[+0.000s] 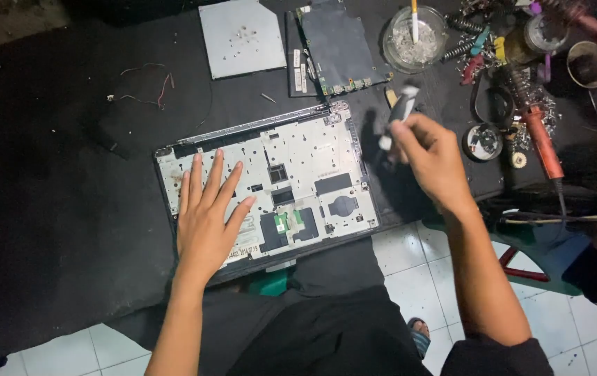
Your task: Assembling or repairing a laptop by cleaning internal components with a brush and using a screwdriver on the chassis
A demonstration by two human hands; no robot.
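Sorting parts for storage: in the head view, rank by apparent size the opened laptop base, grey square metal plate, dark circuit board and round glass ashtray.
1. Opened laptop base.
2. Grey square metal plate and dark circuit board: too alike to rank.
3. Round glass ashtray.

Grey metal panel: flat at top centre, small screws on it.
Circuit board: just right of panel.
Glass ashtray: holding a cigarette.
Soldering iron: far right, orange-red handle.
Thin wires: upper left on black mat.
Floor tiles: white, below.
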